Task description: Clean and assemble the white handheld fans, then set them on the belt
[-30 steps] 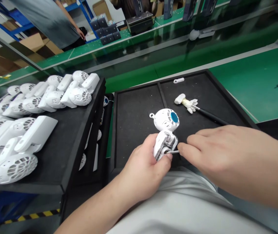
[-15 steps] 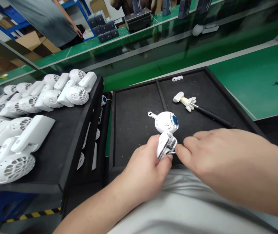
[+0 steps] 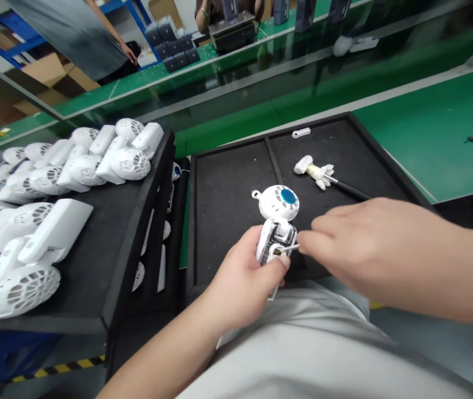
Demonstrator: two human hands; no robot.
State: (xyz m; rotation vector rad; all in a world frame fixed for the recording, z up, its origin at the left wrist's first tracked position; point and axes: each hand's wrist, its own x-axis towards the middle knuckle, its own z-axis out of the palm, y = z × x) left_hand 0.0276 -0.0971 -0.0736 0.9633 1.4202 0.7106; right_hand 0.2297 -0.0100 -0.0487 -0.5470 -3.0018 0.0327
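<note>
**Over the black, raised-edged tray, a white, rounded plastic device in our left hand**

At the near side of the tray, we hold the device by its lower body, our left thumb across the front and the fingers wrapped behind. Its smooth, egg-shaped head points away from us, with grey slots around a glossy blue disc; the small dark marks on the shell are too small to read. The body shows bare inner parts, dark and white, around a white ring.

Between the fingertips of our right hand we pinch a slim, pale rod narrowly, its end reaching into the body near that ring. A small white tab with a hole juts out beside the head; we cannot tell whether it is joined.

Beyond, on the tray's matt, pale-flecked surface, lie a black-handled tool with a metal shaft, a crumpled, white, glove-like bundle at its tip, and a small, flat white piece near the far edge.

To our left, a second black tray carries rows of white devices with web-like grilles. Past the smooth green surface, small dark boxes stand stacked, their markings unreadable to us, near a person in a grey shirt.
</note>
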